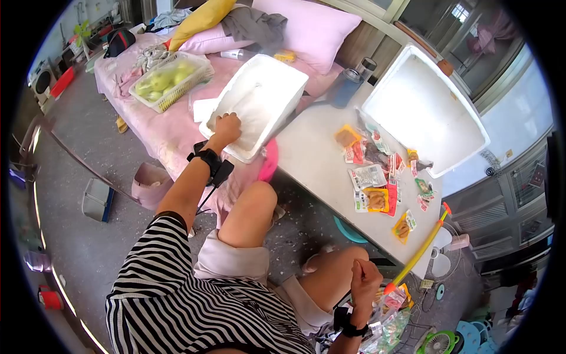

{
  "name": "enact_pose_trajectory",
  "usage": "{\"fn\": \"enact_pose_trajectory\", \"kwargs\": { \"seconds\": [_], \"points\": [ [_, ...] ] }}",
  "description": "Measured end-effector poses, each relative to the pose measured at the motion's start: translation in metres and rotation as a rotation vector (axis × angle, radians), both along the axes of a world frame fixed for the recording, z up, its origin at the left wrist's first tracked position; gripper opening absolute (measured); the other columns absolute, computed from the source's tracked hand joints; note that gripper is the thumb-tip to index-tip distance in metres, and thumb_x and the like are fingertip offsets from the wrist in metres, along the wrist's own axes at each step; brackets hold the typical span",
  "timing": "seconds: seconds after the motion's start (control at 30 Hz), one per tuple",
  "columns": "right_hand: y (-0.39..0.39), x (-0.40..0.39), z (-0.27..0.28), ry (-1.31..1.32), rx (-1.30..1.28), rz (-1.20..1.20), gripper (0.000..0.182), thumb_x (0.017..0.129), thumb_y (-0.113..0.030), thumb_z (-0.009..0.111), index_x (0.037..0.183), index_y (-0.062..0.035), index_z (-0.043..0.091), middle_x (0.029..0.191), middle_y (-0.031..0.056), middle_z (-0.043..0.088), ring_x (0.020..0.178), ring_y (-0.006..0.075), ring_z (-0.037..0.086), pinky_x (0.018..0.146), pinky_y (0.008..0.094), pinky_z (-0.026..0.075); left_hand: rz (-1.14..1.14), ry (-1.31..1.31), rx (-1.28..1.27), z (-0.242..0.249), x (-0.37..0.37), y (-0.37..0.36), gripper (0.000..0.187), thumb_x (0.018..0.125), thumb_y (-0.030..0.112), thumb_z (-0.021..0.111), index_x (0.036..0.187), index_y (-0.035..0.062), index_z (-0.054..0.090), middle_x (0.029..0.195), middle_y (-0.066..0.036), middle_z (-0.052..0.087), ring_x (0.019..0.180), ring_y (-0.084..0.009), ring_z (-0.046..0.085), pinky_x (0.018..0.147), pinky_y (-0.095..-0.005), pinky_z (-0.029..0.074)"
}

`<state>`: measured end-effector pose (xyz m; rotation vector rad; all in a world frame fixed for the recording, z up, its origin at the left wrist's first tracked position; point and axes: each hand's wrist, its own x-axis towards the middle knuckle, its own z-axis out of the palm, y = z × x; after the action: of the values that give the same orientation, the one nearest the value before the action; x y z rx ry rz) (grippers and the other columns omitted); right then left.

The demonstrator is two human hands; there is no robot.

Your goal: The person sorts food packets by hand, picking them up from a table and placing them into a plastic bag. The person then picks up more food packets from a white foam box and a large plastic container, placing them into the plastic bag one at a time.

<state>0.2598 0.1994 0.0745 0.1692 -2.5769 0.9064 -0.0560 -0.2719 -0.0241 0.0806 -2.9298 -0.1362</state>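
My left hand (227, 128) reaches over the near rim of a white foam box (268, 88) that rests on the bed. Its fingers are curled inside the box, by the near wall, and whatever they may hold is hidden. Beside my right knee, my right hand (365, 278) is raised in a fist, and I cannot make out anything in it. Close to that fist is the orange end of a long yellow tube (418, 249), which slants up past the table corner. Below the same hand lies a heap of plastic packets (392, 318).
On the white table (318, 141) are several snack packets (377, 197), a blue bottle (346, 88) and a second foam box (421, 109), tilted up. A basket of green fruit (168, 82) sits on the pink bed. A pink bin (150, 183) and a dustpan (97, 200) are on the floor.
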Motion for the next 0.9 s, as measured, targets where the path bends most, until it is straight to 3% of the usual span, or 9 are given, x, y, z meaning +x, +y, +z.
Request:
{"fn": "enact_pose_trajectory", "kwargs": {
  "seconds": [0.17,0.27,0.37,0.4,0.5,0.6,0.67,0.73,0.9],
  "points": [
    [-0.007,-0.003,0.008,-0.033,0.030,0.019,0.007,0.083,-0.001,0.062,0.087,0.0026,0.066,0.071,0.0129,0.061,0.059,0.0215,0.057,0.057,0.0285,0.045,-0.024,0.165,0.099,-0.011,-0.008,-0.004,0.010,0.071,0.009,0.060,0.072,0.0060,0.069,0.080,-0.013,0.066,0.082,-0.0306,0.064,0.074,-0.0444,0.045],
    [-0.009,-0.007,0.008,0.020,-0.008,0.060,0.007,0.083,-0.002,0.063,0.088,0.0028,0.065,0.070,0.0115,0.061,0.060,0.0187,0.057,0.058,0.0275,0.044,0.027,0.406,0.611,0.015,0.002,-0.006,0.014,0.073,0.014,0.065,0.070,-0.0001,0.067,0.074,-0.015,0.065,0.072,-0.0319,0.064,0.066,-0.0413,0.047],
    [-0.015,-0.017,0.003,0.031,-0.095,0.074,0.008,0.084,-0.004,0.065,0.089,0.0031,0.066,0.072,0.0077,0.063,0.062,0.0138,0.057,0.059,0.0251,0.045,-0.047,0.569,0.758,0.040,0.014,0.003,0.016,0.076,0.014,0.071,0.080,-0.0016,0.070,0.071,-0.012,0.066,0.056,-0.0203,0.059,0.054,-0.0308,0.044],
    [-0.021,-0.022,0.005,-0.052,-0.232,0.071,0.009,0.085,-0.006,0.064,0.089,0.0024,0.067,0.074,0.0065,0.064,0.064,0.0122,0.057,0.060,0.0241,0.045,-0.089,0.631,0.834,0.059,0.028,0.023,0.014,0.080,0.010,0.069,0.075,-0.0038,0.067,0.063,-0.009,0.061,0.054,-0.0126,0.052,0.053,-0.0281,0.040],
    [-0.047,-0.043,0.014,-0.280,-0.591,0.040,0.015,0.090,-0.013,0.063,0.094,0.0000,0.069,0.080,0.0031,0.066,0.070,0.0079,0.059,0.060,0.0214,0.046,-0.209,0.442,0.996,0.092,0.068,0.082,0.017,0.076,0.012,0.071,0.072,-0.0042,0.065,0.065,-0.016,0.060,0.054,-0.0244,0.056,0.053,-0.0325,0.042],
    [-0.069,-0.081,0.023,-0.424,-0.789,0.082,0.026,0.092,-0.025,0.062,0.104,-0.0026,0.068,0.085,0.0027,0.067,0.073,0.0062,0.059,0.059,0.0203,0.047,-0.339,0.445,0.928,0.101,0.102,0.150,0.022,0.076,0.011,0.070,0.064,-0.0035,0.059,0.060,-0.014,0.056,0.050,-0.0260,0.052,0.049,-0.0342,0.039],
    [-0.076,-0.108,0.008,-0.464,-1.016,0.155,0.033,0.088,-0.031,0.068,0.105,-0.0030,0.066,0.086,0.0025,0.067,0.069,0.0075,0.059,0.057,0.0213,0.049,-0.397,0.433,0.866,0.092,0.112,0.187,0.021,0.076,0.011,0.070,0.064,-0.0024,0.058,0.060,-0.013,0.055,0.051,-0.0279,0.052,0.050,-0.0365,0.040],
    [-0.084,-0.129,-0.006,-0.574,-1.243,0.108,0.031,0.086,-0.031,0.070,0.097,-0.0024,0.067,0.084,0.0017,0.066,0.068,0.0072,0.058,0.054,0.0215,0.048,-0.451,0.406,0.806,0.082,0.120,0.217,0.020,0.075,0.010,0.071,0.065,-0.0017,0.057,0.063,-0.013,0.055,0.055,-0.0292,0.054,0.051,-0.0379,0.042],
    [-0.076,-0.152,-0.053,-0.486,-1.287,-0.084,0.022,0.086,-0.025,0.068,0.082,-0.0036,0.066,0.068,0.0005,0.062,0.054,0.0070,0.055,0.044,0.0206,0.043,-0.587,0.419,0.724,0.068,0.141,0.252,0.018,0.070,0.010,0.071,0.081,0.0014,0.061,0.084,-0.014,0.059,0.080,-0.0327,0.057,0.065,-0.0425,0.046]
  ]
}}
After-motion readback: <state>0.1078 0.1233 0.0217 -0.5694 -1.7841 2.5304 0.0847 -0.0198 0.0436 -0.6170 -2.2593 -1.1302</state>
